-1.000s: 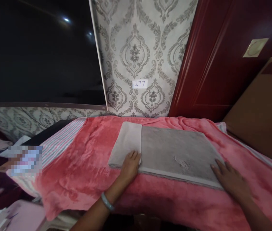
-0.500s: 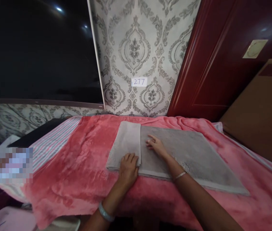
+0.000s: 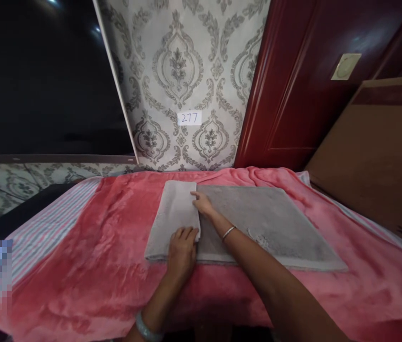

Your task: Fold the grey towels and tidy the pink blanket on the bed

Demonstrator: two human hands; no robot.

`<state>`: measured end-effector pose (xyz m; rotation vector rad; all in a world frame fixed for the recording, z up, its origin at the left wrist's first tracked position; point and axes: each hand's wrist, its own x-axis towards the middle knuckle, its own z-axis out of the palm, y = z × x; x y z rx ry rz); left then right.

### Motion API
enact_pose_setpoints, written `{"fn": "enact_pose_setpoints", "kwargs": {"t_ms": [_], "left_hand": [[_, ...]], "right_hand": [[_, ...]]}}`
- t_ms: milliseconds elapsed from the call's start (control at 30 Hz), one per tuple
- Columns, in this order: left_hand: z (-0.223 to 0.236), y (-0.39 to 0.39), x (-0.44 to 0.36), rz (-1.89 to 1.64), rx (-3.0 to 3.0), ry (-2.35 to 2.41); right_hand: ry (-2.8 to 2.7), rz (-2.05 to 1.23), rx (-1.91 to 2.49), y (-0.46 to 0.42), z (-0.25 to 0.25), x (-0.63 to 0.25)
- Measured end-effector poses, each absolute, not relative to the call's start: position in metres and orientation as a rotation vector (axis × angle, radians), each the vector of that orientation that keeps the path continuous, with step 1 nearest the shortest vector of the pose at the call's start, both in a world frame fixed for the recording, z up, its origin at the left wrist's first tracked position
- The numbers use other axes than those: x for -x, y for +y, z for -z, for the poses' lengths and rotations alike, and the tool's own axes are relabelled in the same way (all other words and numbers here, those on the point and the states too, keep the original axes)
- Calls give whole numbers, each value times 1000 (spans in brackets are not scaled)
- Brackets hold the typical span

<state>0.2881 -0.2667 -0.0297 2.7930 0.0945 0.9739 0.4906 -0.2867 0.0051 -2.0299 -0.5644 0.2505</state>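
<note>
the left hand (image 3: 182, 249) lays its fingers on the near end of the folded flap (image 3: 174, 209) of a grey towel (image 3: 257, 209); whether it pinches, i cannot tell. the right hand (image 3: 203, 204), apart and farther off, touches the flap's edge, its grip unclear. the towel lies beneath both hands, on a pink blanket (image 3: 108, 270). beyond them, a label (image 3: 189, 118) reads 277 on patterned wallpaper (image 3: 218, 95).

The towel (image 3: 265, 209) is grey, its folded end (image 3: 177, 204) paler. The blanket (image 3: 115, 247) is coral pink, with white, pink and blue-grey striped cloth (image 3: 60, 213) past its left edge. Grey damask patterns the white wallpaper (image 3: 178, 71).
</note>
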Motion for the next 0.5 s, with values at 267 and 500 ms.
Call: {"fn": "enact_pose_setpoints", "kwargs": {"t_ms": [267, 500], "left_hand": [[19, -332, -332, -762, -2930, -110], [56, -344, -331, -942, -2972, -233]], "right_hand": [[-549, 38, 2077, -367, 1, -530], [-606, 53, 2041, -405, 42, -530]]}}
